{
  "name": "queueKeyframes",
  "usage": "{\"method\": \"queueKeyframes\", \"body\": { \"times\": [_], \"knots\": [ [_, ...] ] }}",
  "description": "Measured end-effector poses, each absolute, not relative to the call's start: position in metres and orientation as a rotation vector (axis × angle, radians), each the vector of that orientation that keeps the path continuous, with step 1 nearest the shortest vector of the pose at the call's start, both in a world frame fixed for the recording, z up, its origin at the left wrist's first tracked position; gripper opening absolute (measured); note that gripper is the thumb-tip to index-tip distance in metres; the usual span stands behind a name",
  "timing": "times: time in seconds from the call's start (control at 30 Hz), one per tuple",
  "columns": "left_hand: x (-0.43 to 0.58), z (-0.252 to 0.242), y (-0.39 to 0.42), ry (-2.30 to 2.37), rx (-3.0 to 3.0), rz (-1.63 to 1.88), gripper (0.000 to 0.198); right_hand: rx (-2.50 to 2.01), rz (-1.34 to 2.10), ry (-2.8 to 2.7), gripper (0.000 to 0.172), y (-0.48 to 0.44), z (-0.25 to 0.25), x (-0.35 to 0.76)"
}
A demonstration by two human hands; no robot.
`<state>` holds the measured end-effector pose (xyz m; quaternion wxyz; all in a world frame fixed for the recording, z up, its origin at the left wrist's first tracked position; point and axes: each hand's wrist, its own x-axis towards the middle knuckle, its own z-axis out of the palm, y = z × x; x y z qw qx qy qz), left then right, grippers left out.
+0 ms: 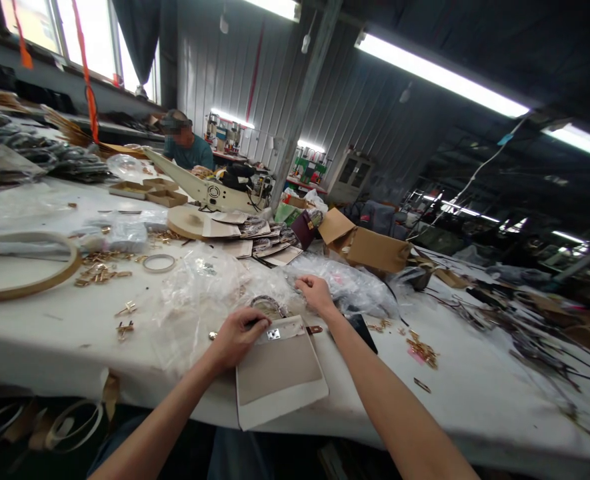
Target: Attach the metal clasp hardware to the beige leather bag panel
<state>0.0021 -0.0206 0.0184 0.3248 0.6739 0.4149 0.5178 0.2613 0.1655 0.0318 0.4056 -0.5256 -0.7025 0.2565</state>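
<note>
The beige bag panel lies at the near edge of the white-covered surface, its upper left edge clamped in the left hand's fingers beside a square metal plate. The right hand's fingertips are together above clear plastic bags; whether they pinch something small, I cannot tell. Gold-coloured hardware lies in piles on both sides. Beyond stands an open cardboard box. A co-worker in teal sits farther back, before a ribbed metal wall, under strip lights.
</note>
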Motion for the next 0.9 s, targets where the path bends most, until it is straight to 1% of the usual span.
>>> {"method": "queueKeyframes", "body": {
  "times": [0.23,0.4,0.57,0.7,0.9],
  "knots": [
    [0.002,0.017,-0.019,1.073,1.773,1.378,0.025,-1.313,0.751,-1.664,0.052,0.149,0.037,0.261],
    [0.001,0.014,-0.018,1.078,1.77,1.375,0.025,-1.271,0.797,-1.613,0.059,0.121,0.053,0.254],
    [0.001,0.015,-0.018,1.054,1.737,1.37,0.025,-1.196,0.843,-1.609,0.058,0.074,0.069,0.243],
    [0.002,0.013,-0.017,1.047,1.712,1.415,0.021,-1.17,0.874,-1.636,0.054,0.036,0.066,0.238],
    [0.005,0.006,-0.016,1.047,1.685,1.45,0.017,-1.187,0.633,-1.819,0.047,0.005,0.051,0.228]
  ]
}}
